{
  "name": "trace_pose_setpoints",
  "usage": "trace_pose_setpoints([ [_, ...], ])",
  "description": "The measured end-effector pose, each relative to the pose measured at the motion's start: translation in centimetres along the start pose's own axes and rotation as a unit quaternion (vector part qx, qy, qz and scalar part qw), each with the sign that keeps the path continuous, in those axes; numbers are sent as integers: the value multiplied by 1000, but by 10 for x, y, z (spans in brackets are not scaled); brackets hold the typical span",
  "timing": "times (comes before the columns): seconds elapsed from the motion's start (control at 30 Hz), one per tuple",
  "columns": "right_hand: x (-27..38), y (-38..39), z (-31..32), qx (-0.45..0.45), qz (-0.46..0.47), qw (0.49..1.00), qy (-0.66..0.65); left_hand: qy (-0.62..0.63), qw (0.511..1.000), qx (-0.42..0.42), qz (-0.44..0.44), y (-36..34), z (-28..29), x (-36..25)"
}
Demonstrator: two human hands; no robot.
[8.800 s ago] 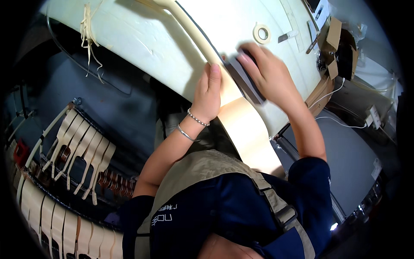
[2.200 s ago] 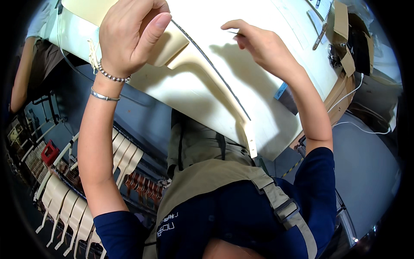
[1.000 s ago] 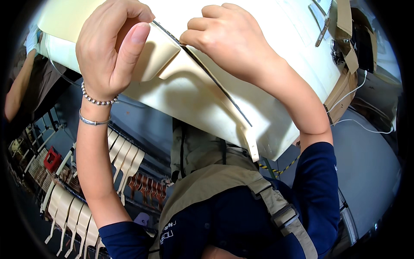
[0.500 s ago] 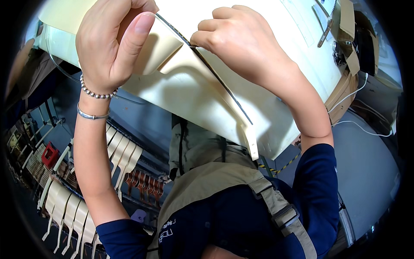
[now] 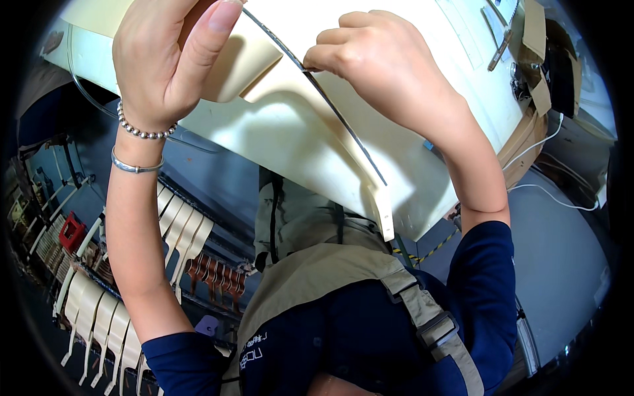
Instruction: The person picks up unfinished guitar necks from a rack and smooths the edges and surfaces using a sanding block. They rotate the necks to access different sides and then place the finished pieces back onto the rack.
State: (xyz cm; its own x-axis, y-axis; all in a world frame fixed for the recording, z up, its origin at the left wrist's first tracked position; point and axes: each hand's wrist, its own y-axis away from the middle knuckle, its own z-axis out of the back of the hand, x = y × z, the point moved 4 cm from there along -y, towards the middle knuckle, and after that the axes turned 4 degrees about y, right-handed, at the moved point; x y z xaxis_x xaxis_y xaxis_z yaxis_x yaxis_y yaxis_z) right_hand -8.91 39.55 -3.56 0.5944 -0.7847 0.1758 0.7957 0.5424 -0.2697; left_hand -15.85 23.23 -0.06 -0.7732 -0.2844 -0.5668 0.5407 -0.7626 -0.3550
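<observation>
A cream, leather-like piece [image 5: 333, 129] with a long tapering tail lies slanted across the white table, its narrow end reaching past the near edge. Along its right side runs a thin dark strip [image 5: 345, 123]. My left hand [image 5: 162, 63] is closed on the upper part of the piece, thumb on top; its other fingers are mostly hidden at the top of the picture. My right hand [image 5: 376, 63] is pinched closed at the strip, about midway down. Its fingertips partly hide what they grip there.
The white table [image 5: 290, 142] fills the upper middle. A cardboard box [image 5: 535, 59] and white cables [image 5: 548, 138] are at the right. Lower left, racks hold several hanging cream pieces [image 5: 99, 317] and brown ones [image 5: 214, 277]. A thin tool [image 5: 500, 49] lies at the upper right.
My right hand has shifted slightly down and right along the dark strip, still pinched. My left hand keeps its hold. The piece and table appear slightly higher in the picture.
</observation>
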Motion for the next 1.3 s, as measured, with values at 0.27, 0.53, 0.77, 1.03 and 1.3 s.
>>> trace_pose_setpoints([
  [0.27,-1,-7,-1,-14,-2,1000,3,44,994,-100,5,-5,-7,-8],
  [0.53,-2,-1,-2,-7,-16,1000,-17,36,993,-101,-39,-6,-8,-8],
  [0.77,3,-3,3,14,-6,1000,10,63,990,-129,3,-3,-9,-8],
  [1.03,-37,54,10,115,-181,974,-80,2,995,-93,-31,-4,0,-2],
  [1.3,33,138,-12,171,-391,855,-293,-258,961,5,-101,27,-32,-30],
])
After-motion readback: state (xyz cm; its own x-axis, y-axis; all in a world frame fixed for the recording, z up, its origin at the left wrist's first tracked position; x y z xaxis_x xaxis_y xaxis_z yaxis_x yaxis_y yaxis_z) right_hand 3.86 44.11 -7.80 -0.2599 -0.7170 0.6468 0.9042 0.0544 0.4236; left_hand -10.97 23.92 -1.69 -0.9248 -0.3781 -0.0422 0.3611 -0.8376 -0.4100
